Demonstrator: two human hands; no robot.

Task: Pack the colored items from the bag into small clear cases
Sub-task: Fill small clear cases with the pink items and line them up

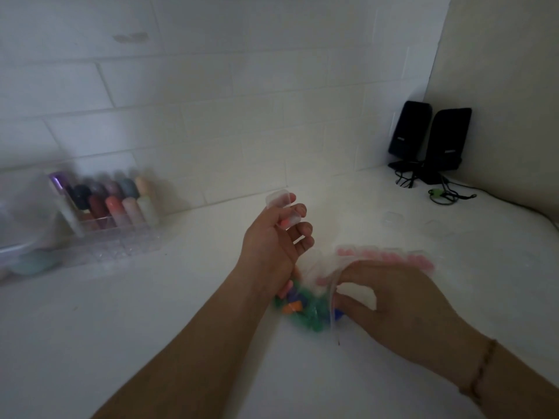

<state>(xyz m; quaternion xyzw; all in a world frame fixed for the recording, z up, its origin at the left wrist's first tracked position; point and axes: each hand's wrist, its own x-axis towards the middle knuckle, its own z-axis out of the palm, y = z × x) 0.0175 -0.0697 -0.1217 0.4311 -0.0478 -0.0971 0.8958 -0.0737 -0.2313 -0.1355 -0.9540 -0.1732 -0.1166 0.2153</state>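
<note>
The left hand is raised above the white counter, its fingers curled around a small clear case with its lid up; something pink-orange shows inside, though blur makes it hard to say what. Just below and to the right, the clear bag lies on the counter with green, orange and blue colored items heaped in its near end and a row of pink ones along its far right edge. The right hand, a bracelet at its wrist, pinches the bag's open edge between thumb and fingers. Farther right another clear case rests on the counter, well apart from the hands. At far left a clear organizer holds colored bottles against the tiled wall; two black speakers stand in the far right corner.
</note>
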